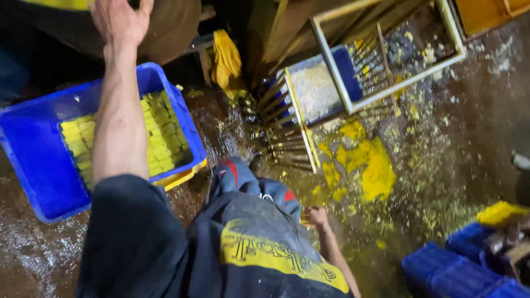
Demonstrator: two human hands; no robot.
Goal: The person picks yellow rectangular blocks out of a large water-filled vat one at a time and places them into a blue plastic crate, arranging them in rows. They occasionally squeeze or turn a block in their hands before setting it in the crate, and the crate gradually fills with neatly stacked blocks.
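Note:
My left hand [118, 19] is stretched far forward at the top of the view, fingers apart, against a big dark round drum [171, 25]. It holds nothing. Under that arm stands a blue crate [33, 160] filled with rows of yellow cut blocks [160, 135]. My right hand [317, 216] hangs low beside my bent knee [243, 176], fingers curled in, with nothing seen in it. It hovers just over the wet floor near smeared yellow mash [370, 168].
Two metal-framed wire grids [386, 49] [287, 129] lean over a blue tray of pale crumbs [314, 88]. A yellow cloth [226, 58] hangs at the back. Stacked blue crates [458, 265] sit at the lower right. The floor [469, 138] is wet and strewn with yellow bits.

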